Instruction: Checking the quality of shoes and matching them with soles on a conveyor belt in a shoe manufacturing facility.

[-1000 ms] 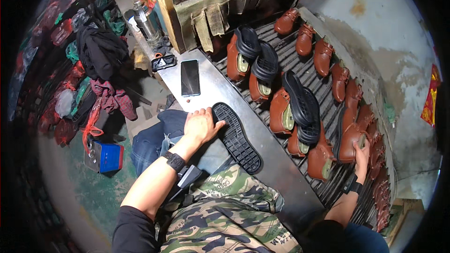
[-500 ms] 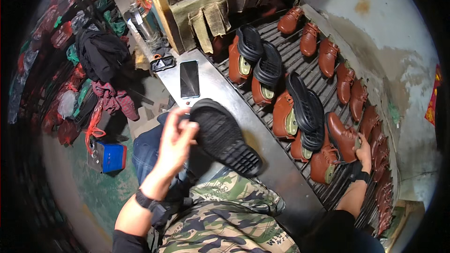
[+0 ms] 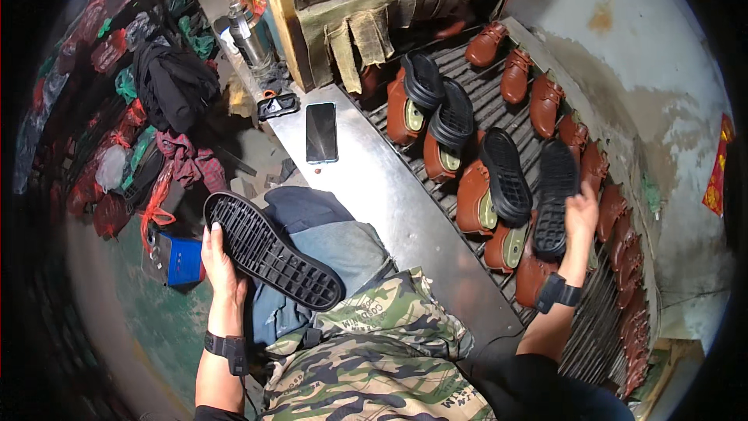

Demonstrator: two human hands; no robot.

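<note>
My left hand (image 3: 224,269) is closed on the edge of a black shoe sole (image 3: 274,253), held over my lap with its ribbed, gridded face showing. My right hand (image 3: 581,218) grips a second black sole (image 3: 556,196) above the slatted rack, hiding part of the brown shoes beneath. Just left of it, another black sole (image 3: 508,175) leans on a brown shoe upper (image 3: 473,201) with a pale green bottom. Below my right hand lies one more brown upper (image 3: 533,277), partly covered.
A metal ledge (image 3: 436,257) runs between my lap and the rack, bearing a phone (image 3: 321,134). More brown shoes (image 3: 547,101) line the wall. Fabric flaps (image 3: 366,39) hang over the rack's far end. At left are a blue box (image 3: 185,260) and bagged piles.
My left hand has moved left with its sole, which is turned differently. My right hand has let go of a brown shoe and now holds a black sole from the rack.
</note>
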